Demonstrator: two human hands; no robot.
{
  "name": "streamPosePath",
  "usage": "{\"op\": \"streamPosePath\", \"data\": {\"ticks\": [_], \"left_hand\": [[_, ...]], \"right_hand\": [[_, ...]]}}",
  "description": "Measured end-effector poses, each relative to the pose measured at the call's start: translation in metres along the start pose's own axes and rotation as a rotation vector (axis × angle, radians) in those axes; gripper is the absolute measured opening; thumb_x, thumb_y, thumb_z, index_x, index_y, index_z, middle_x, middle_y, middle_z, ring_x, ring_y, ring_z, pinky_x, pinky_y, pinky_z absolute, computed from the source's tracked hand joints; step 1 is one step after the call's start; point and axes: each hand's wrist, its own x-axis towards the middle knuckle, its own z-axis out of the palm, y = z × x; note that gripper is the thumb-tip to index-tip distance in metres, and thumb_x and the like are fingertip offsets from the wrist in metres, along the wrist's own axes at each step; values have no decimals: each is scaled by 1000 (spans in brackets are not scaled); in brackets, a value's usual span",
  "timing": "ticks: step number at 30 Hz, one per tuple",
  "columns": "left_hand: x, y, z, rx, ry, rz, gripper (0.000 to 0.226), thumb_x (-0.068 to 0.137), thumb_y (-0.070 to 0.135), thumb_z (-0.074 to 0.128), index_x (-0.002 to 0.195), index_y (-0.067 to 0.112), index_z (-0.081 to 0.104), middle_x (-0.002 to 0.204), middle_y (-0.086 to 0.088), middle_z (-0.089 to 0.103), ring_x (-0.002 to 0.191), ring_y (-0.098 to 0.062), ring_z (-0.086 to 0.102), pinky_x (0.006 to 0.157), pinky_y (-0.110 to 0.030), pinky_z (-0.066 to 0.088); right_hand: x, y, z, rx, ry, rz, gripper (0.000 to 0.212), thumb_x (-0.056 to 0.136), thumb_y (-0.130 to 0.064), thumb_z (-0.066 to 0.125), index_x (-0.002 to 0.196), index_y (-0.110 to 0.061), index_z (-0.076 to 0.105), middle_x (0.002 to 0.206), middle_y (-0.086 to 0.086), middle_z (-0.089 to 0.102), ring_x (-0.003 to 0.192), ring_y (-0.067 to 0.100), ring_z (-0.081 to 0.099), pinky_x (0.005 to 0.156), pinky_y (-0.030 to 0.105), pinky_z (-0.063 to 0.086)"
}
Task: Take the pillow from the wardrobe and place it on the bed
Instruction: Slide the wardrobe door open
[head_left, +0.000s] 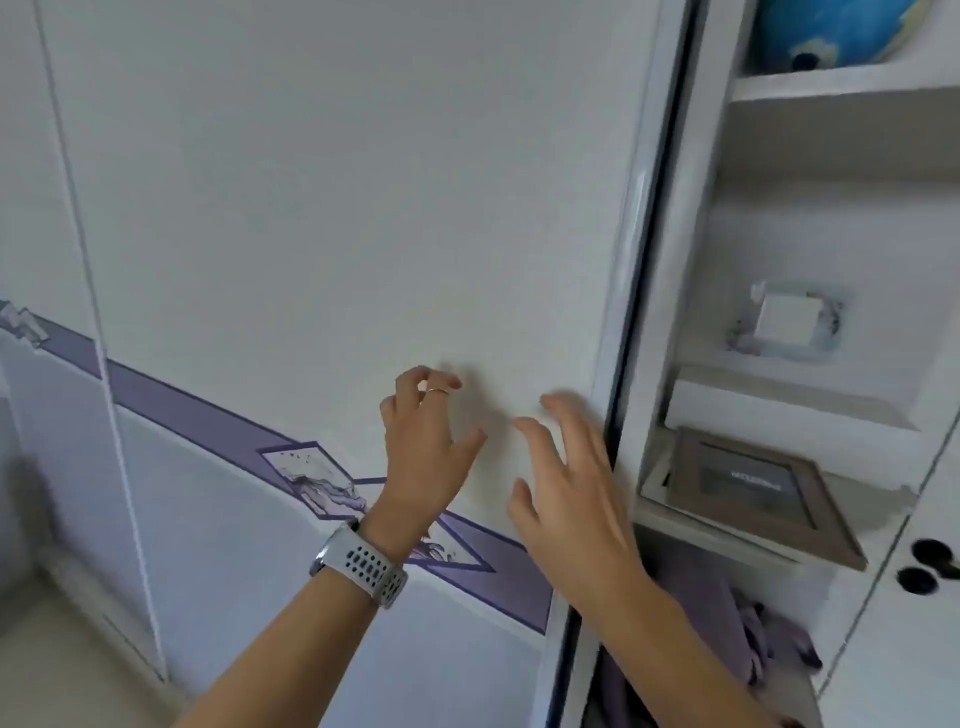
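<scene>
A white sliding wardrobe door (337, 208) with a purple band fills most of the view. Its right edge (631, 291) stands a little apart from the frame, leaving a dark narrow gap. My left hand (423, 457), with a ring and a white watch on the wrist, hovers in front of the door with fingers curled and holds nothing. My right hand (571, 483) is spread flat close to the door's right edge, blurred. No pillow is in view. Purple fabric (727, 629) shows low in the opening beside the door.
Open white shelves at the right hold a blue plush toy (831, 31) on top, a small white box (784, 322) in the middle and a grey picture frame (753, 483) lying flat below. Dark round knobs (924, 566) sit on a white panel at far right.
</scene>
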Motion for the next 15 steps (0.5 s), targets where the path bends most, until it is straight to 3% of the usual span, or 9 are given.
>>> {"op": "streamPosePath", "data": {"ticks": [3, 5, 9, 11, 13, 15], "left_hand": [[21, -4, 2, 1, 63, 162, 53, 79, 32, 65, 126, 10, 53, 140, -10, 39, 121, -33, 39, 89, -24, 20], [32, 3, 2, -38, 93, 300, 59, 81, 37, 61, 131, 12, 48, 144, -10, 38, 123, -32, 40, 97, -35, 28], [45, 4, 10, 12, 131, 494, 67, 87, 48, 52, 144, 19, 32, 155, -11, 29, 139, -31, 29, 105, -53, 29], [47, 4, 18, 55, 116, 565, 69, 89, 53, 49, 148, 25, 27, 158, -8, 24, 142, -30, 23, 104, -56, 30], [49, -1, 28, 109, 97, 619, 72, 90, 56, 47, 151, 27, 23, 160, -8, 20, 143, -29, 18, 103, -57, 31], [53, -10, 37, 158, 85, 650, 75, 91, 60, 43, 152, 27, 17, 161, -7, 16, 144, -28, 16, 103, -58, 31]], "right_hand": [[11, -11, 10, -78, 186, 65, 53, 76, -1, 60, 128, -6, 55, 150, 19, 33, 139, 32, 33, 103, 38, 42], [15, -12, 12, -143, 231, 134, 60, 74, 0, 59, 133, -6, 49, 153, 21, 25, 141, 34, 26, 108, 42, 36], [12, -13, 18, -221, 220, 272, 73, 73, 4, 56, 143, -3, 34, 157, 26, 5, 144, 41, 12, 110, 53, 35], [11, -14, 22, -254, 185, 312, 79, 75, 5, 57, 147, -1, 26, 159, 26, -3, 148, 39, 3, 114, 49, 32], [14, -14, 26, -271, 145, 328, 85, 77, 3, 57, 151, -2, 15, 160, 22, -9, 148, 32, -10, 119, 41, 18], [17, -15, 29, -217, 129, 332, 90, 78, -1, 58, 152, -7, 8, 160, 17, -16, 147, 27, -18, 117, 25, 2]]}}
